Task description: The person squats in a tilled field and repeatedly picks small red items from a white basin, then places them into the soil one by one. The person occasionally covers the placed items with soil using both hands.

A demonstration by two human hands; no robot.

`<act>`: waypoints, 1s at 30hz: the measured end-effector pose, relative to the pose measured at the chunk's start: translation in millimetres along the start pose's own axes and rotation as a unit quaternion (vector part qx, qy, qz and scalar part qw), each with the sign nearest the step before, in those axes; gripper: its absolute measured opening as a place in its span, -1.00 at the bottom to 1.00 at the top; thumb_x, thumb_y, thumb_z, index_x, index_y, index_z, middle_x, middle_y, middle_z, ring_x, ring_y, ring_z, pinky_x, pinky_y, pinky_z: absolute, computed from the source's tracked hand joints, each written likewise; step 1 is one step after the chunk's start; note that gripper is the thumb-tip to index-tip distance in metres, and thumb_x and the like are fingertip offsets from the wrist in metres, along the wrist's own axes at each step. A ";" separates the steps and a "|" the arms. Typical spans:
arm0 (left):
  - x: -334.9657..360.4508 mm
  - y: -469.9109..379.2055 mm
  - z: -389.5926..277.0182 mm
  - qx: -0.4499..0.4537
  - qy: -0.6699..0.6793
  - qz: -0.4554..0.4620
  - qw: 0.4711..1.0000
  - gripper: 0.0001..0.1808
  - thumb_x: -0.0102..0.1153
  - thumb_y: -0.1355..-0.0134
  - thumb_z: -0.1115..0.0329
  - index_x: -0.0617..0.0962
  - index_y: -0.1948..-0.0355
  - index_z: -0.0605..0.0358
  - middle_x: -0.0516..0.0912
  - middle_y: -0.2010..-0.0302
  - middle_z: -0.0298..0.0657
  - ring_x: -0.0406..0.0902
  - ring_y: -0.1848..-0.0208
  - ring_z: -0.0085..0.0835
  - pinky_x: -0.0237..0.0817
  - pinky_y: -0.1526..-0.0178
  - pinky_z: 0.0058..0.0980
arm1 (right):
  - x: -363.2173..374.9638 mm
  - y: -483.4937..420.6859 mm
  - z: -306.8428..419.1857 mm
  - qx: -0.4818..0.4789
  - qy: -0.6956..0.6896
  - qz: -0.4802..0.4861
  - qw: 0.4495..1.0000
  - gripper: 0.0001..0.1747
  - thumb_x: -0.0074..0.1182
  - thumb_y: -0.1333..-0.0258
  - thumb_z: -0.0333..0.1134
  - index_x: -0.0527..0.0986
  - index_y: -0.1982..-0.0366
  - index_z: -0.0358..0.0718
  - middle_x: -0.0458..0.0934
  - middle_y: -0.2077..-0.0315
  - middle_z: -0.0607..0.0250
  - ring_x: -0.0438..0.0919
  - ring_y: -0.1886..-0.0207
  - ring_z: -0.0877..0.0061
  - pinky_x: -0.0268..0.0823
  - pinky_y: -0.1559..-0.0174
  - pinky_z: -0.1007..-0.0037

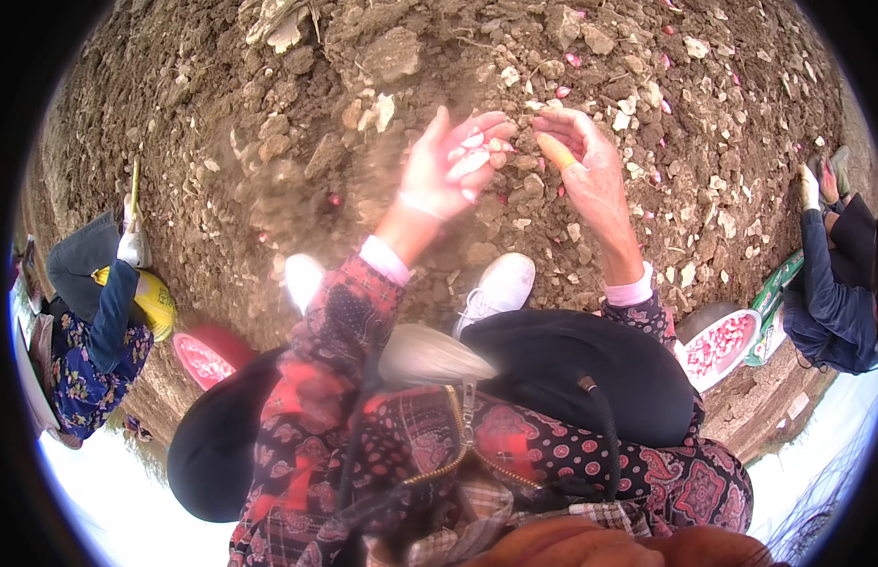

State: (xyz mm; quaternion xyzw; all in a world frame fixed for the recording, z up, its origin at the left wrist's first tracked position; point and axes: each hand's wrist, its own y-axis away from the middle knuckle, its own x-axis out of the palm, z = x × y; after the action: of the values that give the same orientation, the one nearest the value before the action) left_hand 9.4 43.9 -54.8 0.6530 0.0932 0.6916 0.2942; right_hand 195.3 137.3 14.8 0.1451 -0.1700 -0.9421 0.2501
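Observation:
My left hand point(449, 166) is turned palm up over the soil, with several pale and pinkish garlic cloves point(470, 159) resting in the palm and against the fingers. To its right, my right hand point(587, 166) has its fingers curled and the thumb apart from them. A yellow cover point(556, 152) wraps that thumb. I see nothing between its fingers, though the inside of the hand is partly hidden. Pink garlic cloves point(563, 92) lie scattered in the broken soil point(269, 191) beyond and beside my right hand.
A white basin point(747, 347) of pink cloves stands to my right, a red basin point(191, 358) of cloves to my left. People crouch at the left point(102, 312) and right point(835, 283). A yellow sack point(155, 305), a green sack point(775, 298) and my white shoe point(506, 283) are on the ground.

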 end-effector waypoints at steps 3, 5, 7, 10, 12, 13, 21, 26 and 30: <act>1.0 0.2 11.1 0.019 -0.022 -0.032 0.999 -0.32 -0.16 -0.54 -0.13 0.44 -0.31 0.31 0.66 -0.11 0.03 0.70 0.17 -0.22 0.37 0.53 -0.60 | 6.1 1.8 -5.4 0.190 -0.106 0.077 0.973 -0.62 0.21 -0.32 -0.31 0.57 -0.09 -0.33 0.68 0.03 0.18 0.63 0.12 0.55 0.48 0.04 0.43; 3.4 -4.6 13.9 0.005 -0.056 0.005 0.998 -0.42 -0.06 -0.54 -0.03 0.47 -0.27 0.30 0.67 -0.09 0.02 0.71 0.22 -0.25 0.37 0.55 -0.62 | 10.1 3.8 -8.3 0.131 -0.095 0.100 0.982 -0.68 0.25 -0.29 -0.22 0.66 0.08 -0.31 0.72 0.16 0.25 0.61 0.20 0.62 0.45 0.13 0.49; 4.0 -2.5 19.0 0.032 -0.108 0.003 0.994 -0.58 0.08 -0.49 0.19 0.51 -0.22 0.27 0.68 -0.07 0.02 0.71 0.29 -0.29 0.35 0.59 -0.64 | 9.2 6.9 -9.5 0.145 -0.102 0.092 0.980 -0.71 0.29 -0.25 -0.19 0.70 0.23 -0.31 0.73 0.31 0.34 0.60 0.24 0.68 0.43 0.15 0.50; 2.3 0.5 22.8 0.057 -0.163 -0.020 0.985 -0.63 0.14 -0.42 0.39 0.54 -0.20 0.24 0.68 -0.07 0.00 0.71 0.28 -0.32 0.35 0.60 -0.63 | 3.5 9.3 -7.7 0.119 -0.058 0.088 0.987 -0.70 0.35 -0.18 -0.18 0.68 0.28 -0.31 0.74 0.36 0.32 0.64 0.30 0.66 0.46 0.18 0.49; -1.2 -0.5 22.2 0.063 -0.161 -0.026 0.985 -0.64 0.16 -0.40 0.40 0.56 -0.19 0.24 0.68 -0.08 -0.01 0.71 0.28 -0.34 0.34 0.60 -0.64 | 0.2 7.1 -7.1 0.114 -0.102 0.100 0.983 -0.70 0.37 -0.17 -0.20 0.66 0.27 -0.32 0.76 0.32 0.26 0.67 0.26 0.63 0.48 0.14 0.48; -3.2 -3.3 20.8 0.071 -0.161 -0.030 0.984 -0.64 0.16 -0.40 0.39 0.56 -0.18 0.24 0.68 -0.09 0.00 0.70 0.27 -0.34 0.34 0.60 -0.64 | -2.1 4.2 -7.6 0.106 -0.084 0.075 0.988 -0.71 0.37 -0.17 -0.21 0.65 0.26 -0.32 0.76 0.32 0.26 0.66 0.26 0.63 0.48 0.15 0.48; -19.4 -1.0 13.3 0.071 -0.175 -0.056 0.980 -0.67 0.18 -0.41 0.28 0.61 -0.09 0.26 0.71 0.00 -0.03 0.66 0.25 -0.36 0.26 0.61 -0.66 | -69.4 -82.5 -6.3 -0.032 -0.069 -0.089 0.993 -0.68 0.42 -0.13 -0.23 0.66 0.15 -0.27 0.77 0.22 0.26 0.69 0.19 0.63 0.49 0.08 0.54; -22.0 11.3 23.4 0.050 -0.185 -0.098 0.977 -0.68 0.17 -0.42 0.25 0.64 -0.05 0.26 0.74 0.08 -0.04 0.64 0.36 -0.44 0.23 0.63 -0.65 | -109.3 -206.4 19.1 -0.141 0.226 -0.179 0.947 -0.74 0.37 -0.18 -0.29 0.71 0.07 -0.09 0.78 0.18 0.37 0.72 0.17 0.63 0.53 0.05 0.55; -22.7 22.4 26.0 0.049 -0.178 -0.125 0.975 -0.70 0.17 -0.42 0.24 0.64 -0.01 0.27 0.74 0.09 -0.03 0.61 0.44 -0.45 0.21 0.66 -0.63 | -102.2 -289.7 27.4 -0.256 0.317 -0.197 0.892 -0.83 0.28 -0.05 -0.21 0.71 0.40 -0.15 0.72 0.37 0.04 0.70 0.25 0.12 0.51 0.15 0.12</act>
State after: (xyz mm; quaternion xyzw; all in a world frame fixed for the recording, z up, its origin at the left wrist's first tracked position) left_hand 27.3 7.2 -59.2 0.7626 0.1538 0.5166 0.3578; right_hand 148.4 434.1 -55.1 0.3973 0.1974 -0.8870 0.1283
